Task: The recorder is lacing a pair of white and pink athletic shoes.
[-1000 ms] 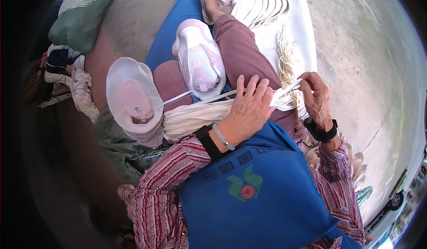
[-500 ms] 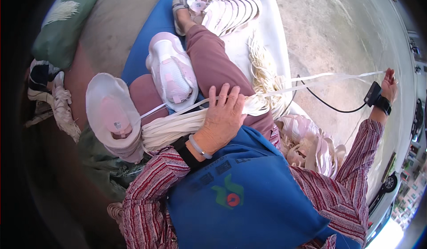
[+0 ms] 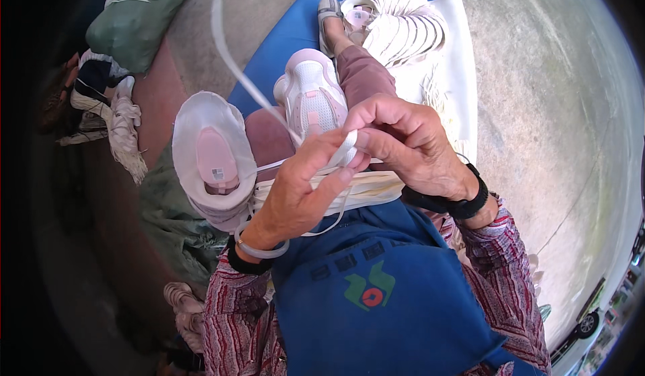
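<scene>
Above my lap both hands come together on a white shoelace (image 3: 345,150). My left hand (image 3: 295,195) pinches it between thumb and fingers. My right hand (image 3: 416,144) has its thumb and fingertips closed on the same lace, touching the left fingertips. A blurred strand of lace swings up and away toward the far left. Beneath the hands, a bundle of off-white laces (image 3: 379,186) lies across my lap. Just beyond is a white and pink shoe upper (image 3: 314,97) against my leg. Another shoe upper (image 3: 180,154), its opening facing up, is to the left, with a thin lace running from it.
A blue mat (image 3: 269,64) and white sheet (image 3: 458,54) lie ahead, bearing a curved row of stacked shoe uppers (image 3: 403,30). A green sack (image 3: 138,27) and several loose shoe parts (image 3: 111,97) sit far left. A blue apron (image 3: 416,309) covers my lap.
My right hand has come back from far right, where it held the lace stretched out, to meet my left. My left hand has lifted off the lace bundle. The view has shifted.
</scene>
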{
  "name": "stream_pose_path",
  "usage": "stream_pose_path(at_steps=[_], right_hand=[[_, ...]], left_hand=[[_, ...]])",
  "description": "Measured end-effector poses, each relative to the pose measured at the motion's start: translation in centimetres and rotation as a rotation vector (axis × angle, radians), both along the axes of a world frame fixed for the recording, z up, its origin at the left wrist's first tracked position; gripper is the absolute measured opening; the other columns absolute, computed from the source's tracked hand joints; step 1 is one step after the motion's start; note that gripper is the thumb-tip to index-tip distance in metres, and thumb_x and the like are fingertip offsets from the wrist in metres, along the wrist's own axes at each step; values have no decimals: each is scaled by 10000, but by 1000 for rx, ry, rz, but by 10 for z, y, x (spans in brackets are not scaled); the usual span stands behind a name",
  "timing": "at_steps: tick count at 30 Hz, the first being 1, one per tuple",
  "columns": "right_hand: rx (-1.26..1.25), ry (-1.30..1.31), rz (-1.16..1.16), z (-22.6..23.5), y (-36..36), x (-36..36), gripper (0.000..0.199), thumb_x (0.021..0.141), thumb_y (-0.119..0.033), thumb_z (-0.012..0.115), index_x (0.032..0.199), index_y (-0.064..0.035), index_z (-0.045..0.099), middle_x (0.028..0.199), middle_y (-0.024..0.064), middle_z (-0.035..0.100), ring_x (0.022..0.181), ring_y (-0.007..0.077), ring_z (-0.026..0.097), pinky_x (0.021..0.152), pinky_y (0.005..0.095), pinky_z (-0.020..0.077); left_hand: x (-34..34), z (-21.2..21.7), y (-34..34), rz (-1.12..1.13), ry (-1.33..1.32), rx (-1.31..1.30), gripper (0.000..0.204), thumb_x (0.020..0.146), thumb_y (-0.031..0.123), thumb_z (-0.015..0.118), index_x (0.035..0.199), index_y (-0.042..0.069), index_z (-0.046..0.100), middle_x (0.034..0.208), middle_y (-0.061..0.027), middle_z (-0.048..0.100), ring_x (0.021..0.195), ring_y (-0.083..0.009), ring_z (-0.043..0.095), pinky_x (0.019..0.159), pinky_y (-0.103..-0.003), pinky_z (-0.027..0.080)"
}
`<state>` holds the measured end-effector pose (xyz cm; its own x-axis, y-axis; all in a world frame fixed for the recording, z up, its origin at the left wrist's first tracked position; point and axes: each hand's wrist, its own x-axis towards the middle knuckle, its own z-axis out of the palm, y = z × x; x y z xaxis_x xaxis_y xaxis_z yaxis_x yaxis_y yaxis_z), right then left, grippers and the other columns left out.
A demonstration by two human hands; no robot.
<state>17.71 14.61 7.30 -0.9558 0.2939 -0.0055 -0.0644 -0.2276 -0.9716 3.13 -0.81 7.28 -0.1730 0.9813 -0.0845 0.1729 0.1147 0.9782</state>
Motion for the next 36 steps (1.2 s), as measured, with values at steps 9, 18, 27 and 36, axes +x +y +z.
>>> stream_pose_path(at_steps=[9, 18, 27, 36], right_hand=[[240, 71, 268, -42, -18, -23, 405, 938, -259, 662, 1215, 23, 577, 1012, 162, 658, 860, 190, 646, 772, 330, 513], [453, -392, -196, -46, 97, 74, 231, 927, -227, 678, 828, -21, 710, 668, -3, 616, 576, 54, 502, 525, 226, 379], [475, -509, -505, -69, 147, 92, 284, 959, -328, 634, 838, -75, 675, 557, -111, 381, 486, 7, 264, 450, 219, 195], [-814, 170, -218, -73, 55, -3, 251, 1034, -275, 481, 925, -58, 545, 670, -63, 336, 548, 66, 345, 501, 220, 373]], left_hand=[[-47, 18, -12, 360, -697, 273, 331, 1075, 281, 340, 955, 25, 513, 649, 38, 401, 606, -95, 454, 704, -305, 494], [-129, 1, -91, 788, -612, 393, 244, 1071, 204, 368, 987, 40, 529, 606, 54, 294, 495, -44, 266, 472, -217, 301], [-126, 11, -81, 1237, -293, 248, 213, 1040, 234, 453, 990, 57, 560, 744, -30, 537, 601, -119, 498, 598, -254, 448], [-98, 26, -126, 313, 75, -404, 267, 964, 214, 554, 813, 15, 647, 627, -33, 570, 526, -90, 492, 488, -259, 362]])
